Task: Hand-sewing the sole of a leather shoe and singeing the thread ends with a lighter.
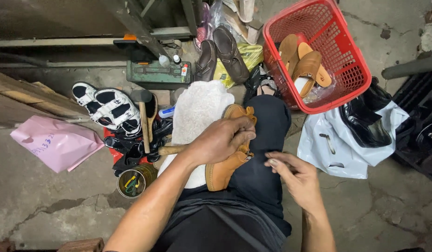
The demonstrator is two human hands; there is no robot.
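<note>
**Steadying the tan shoe on the lap**

We press the left hand (224, 139) down over the tan shoe (227, 165), fingers curled around its upper, so that the shoe lies clamped across the lap on the white fleece cloth (197, 109). The right hand (293, 173) hovers just beside the heel end, fingers loosely half-closed and pinched together; we cannot tell whether it holds anything small. For good control, in our judgement, we keep the left grip firm and the sole edge turned toward the right hand. A hammer (143, 116) lies near the left knee, and a red basket (351, 88) of sandals stands ahead on the floor.
</note>
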